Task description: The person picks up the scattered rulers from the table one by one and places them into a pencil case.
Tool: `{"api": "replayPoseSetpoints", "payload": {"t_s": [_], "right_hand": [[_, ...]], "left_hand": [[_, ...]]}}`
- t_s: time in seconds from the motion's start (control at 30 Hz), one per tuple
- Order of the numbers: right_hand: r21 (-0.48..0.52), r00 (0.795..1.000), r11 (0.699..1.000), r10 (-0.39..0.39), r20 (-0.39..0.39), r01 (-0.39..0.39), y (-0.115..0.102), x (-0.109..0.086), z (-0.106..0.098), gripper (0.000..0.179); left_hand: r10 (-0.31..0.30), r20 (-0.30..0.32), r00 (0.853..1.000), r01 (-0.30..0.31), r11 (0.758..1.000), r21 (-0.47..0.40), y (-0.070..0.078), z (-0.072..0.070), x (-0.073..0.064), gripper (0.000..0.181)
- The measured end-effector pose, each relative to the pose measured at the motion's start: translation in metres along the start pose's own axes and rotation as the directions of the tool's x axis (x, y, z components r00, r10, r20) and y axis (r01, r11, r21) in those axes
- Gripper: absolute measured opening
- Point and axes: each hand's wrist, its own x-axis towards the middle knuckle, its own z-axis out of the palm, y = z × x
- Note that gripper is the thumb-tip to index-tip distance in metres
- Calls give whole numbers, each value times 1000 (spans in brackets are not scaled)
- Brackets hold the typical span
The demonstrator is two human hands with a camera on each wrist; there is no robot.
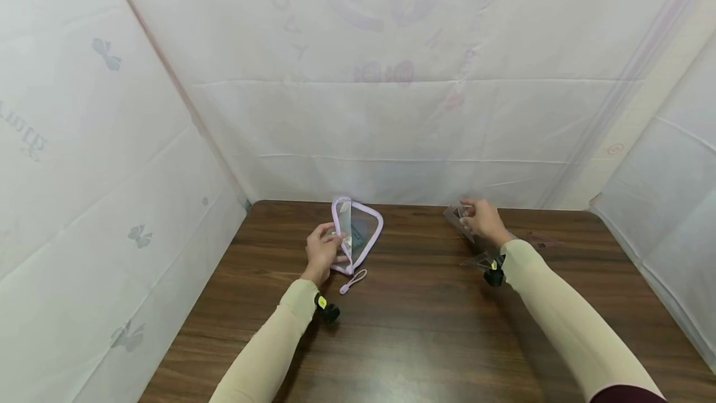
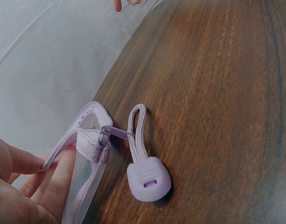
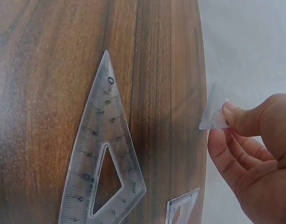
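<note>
On the left, a clear mesh pouch (image 1: pixel 369 229) with lilac edging stands with its zipped mouth spread. My left hand (image 1: pixel 322 252) pinches the edge of that mouth, some fingers inside it, as the left wrist view shows. From the zip hangs a lilac pull tab (image 2: pixel 149 179) on a cord loop. At the far right of the table, my right hand (image 1: pixel 484 221) pinches a clear plastic set square (image 3: pixel 213 112) between thumb and fingers; only its corner shows in the right wrist view. Nearer the right wrist lies a larger set square (image 3: pixel 77 168) with a triangular cutout.
Another clear plastic piece (image 3: pixel 182 205) lies near the table's far edge, partly cut off in the right wrist view. All this is on a dark wooden table (image 1: pixel 414 328). White printed sheeting (image 1: pixel 391 129) rises behind it and at both sides.
</note>
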Motion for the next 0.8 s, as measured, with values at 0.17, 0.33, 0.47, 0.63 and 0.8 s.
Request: {"api": "replayPoseSetpoints", "payload": {"t_s": [0.17,0.33,0.47,0.63,0.8], "right_hand": [[12,1000,1000,4,7,-4,-1,1,3,54],[36,1000,999,3,14,-3,-2,3,7,55],[41,1000,999,-16,14,15,-5,3,9,54],[77,1000,997,-23,15,22,-9,5,13,54],[98,1000,995,-18,23,15,-12,6,18,55]], "left_hand": [[-7,1,1000,7,1000,3,0,0,1,35],[-9,6,1000,9,1000,1,1,1,1,36],[-14,9,1000,14,1000,-8,1,1,1,35],[1,5,1000,-1,1000,-22,0,1,1,36],[18,1,1000,-18,999,-36,-2,1,2,38]]}}
